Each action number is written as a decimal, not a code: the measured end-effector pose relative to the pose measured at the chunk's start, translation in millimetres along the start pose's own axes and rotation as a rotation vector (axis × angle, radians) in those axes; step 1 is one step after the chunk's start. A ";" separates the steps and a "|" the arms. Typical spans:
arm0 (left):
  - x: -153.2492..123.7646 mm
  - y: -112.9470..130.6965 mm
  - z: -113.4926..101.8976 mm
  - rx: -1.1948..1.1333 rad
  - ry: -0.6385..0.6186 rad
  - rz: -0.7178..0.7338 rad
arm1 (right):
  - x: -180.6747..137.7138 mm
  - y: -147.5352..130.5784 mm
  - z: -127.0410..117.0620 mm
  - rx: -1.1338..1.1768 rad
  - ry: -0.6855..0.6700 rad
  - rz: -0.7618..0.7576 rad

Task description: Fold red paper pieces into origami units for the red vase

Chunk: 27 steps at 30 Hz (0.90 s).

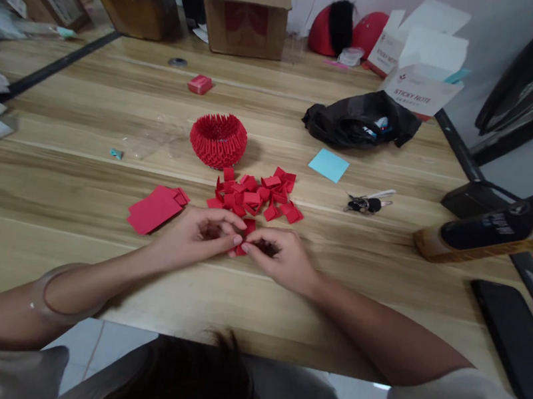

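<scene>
In the head view, the red slip (249,226) lies just below the middle of the frame, pinched between the fingertips of the left grip (200,233) and the right grip (282,256). Both grips are closed on it, thumb tips almost meeting over its face. One end shows above the thumbs, a smaller part below them.

The thumbs and fingers cover much of the slip, so its folds cannot be made out. At the bottom of the frame, dark hair (176,387) hides part of the near edge of the counter (230,302). A bottle (483,234) runs off the right edge, and the brown carton (238,26) is cut by the top edge. A clear wrapper (147,140), left of centre, is faint against the wood.

Just above the grips, a loose pile (251,198) of folded red pieces lies partly between them and the red bowl (217,143). A stack (156,209) of flat red paper sits left of centre, beside the left grip. Higher up on the left is a small red block (200,84). Right of centre are a blue note (329,165), keys (365,204) and a black bag (354,122), with a white box (420,89) behind the bag. A phone (517,344) lies at lower right.
</scene>
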<state>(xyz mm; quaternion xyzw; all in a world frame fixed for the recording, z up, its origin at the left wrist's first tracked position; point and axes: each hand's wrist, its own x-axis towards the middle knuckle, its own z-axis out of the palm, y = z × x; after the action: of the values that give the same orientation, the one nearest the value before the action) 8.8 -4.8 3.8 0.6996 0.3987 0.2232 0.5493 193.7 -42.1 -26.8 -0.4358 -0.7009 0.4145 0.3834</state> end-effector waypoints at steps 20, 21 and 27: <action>-1.4 -4.2 -1.9 0.143 -0.019 0.105 | -0.9 3.1 1.1 -0.022 0.007 -0.030; -1.5 -3.8 -1.8 0.151 -0.021 0.106 | -1.0 3.0 1.1 -0.023 0.005 -0.028; -2.6 -1.7 -1.6 0.322 -0.006 0.163 | -0.9 1.8 0.7 -0.064 -0.003 -0.039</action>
<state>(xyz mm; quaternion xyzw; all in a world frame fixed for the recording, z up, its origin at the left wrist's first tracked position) 5.5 -5.8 3.0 0.8091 0.3697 0.1983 0.4117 193.8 -42.6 -28.8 -0.4335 -0.7228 0.3847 0.3763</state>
